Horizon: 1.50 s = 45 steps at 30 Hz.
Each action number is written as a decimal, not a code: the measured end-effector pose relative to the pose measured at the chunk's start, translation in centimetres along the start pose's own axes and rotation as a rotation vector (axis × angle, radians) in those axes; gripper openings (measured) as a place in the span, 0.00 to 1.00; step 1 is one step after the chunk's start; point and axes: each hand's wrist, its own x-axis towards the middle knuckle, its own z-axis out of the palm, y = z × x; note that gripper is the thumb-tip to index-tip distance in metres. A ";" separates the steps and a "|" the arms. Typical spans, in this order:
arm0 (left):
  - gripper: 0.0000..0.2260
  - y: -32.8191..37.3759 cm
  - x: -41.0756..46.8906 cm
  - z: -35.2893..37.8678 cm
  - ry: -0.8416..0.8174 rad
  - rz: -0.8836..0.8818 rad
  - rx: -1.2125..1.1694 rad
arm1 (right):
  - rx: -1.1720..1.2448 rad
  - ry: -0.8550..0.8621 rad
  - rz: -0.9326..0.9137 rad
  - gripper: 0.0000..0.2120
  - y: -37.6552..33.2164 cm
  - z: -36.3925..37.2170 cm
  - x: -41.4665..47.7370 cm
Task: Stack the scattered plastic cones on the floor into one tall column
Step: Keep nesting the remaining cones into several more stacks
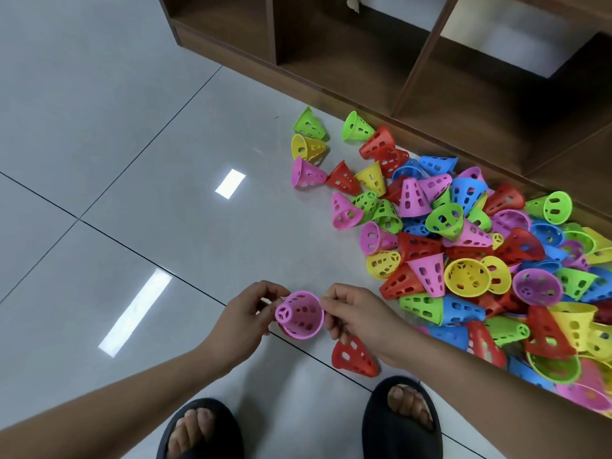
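Note:
A pink perforated cone [300,314] is held above the floor between both hands, its narrow top pointing toward me. My left hand [246,314] pinches its left rim and my right hand [352,314] pinches its right rim. A sliver of red shows under the pink cone's lower left edge; I cannot tell what it is. A red cone [354,354] lies on its side on the floor just below my right wrist. A big heap of cones [480,260] in pink, red, yellow, green and blue spreads to the right.
A dark wooden shelf unit [364,71] runs along the back, right behind the heap. Several loose cones [309,150] lie at the heap's left edge. My two feet in black slippers [402,415] stand at the bottom. Grey tiled floor [132,193] stretches left.

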 end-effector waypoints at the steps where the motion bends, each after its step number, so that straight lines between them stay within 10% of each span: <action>1: 0.06 -0.3 0.0 -0.1 -0.003 -0.007 0.005 | -0.022 0.019 0.021 0.08 0.2 0.0 0.1; 11: 0.07 -2.1 -0.6 0.2 -0.046 -0.271 -0.212 | -0.181 -0.028 0.155 0.17 1.3 0.8 0.7; 24: 0.10 -0.3 2.8 -2.2 0.074 -0.174 -0.350 | -0.029 -0.118 -0.008 0.21 -1.3 1.1 4.1; 34: 0.04 -2.1 -0.4 1.7 -0.140 -0.140 -0.010 | -1.256 -0.049 -0.330 0.14 1.0 -4.4 1.5; 45: 0.13 -2.2 -2.6 6.7 -0.549 0.320 0.368 | -1.465 -0.078 -0.346 0.21 3.1 -6.8 0.7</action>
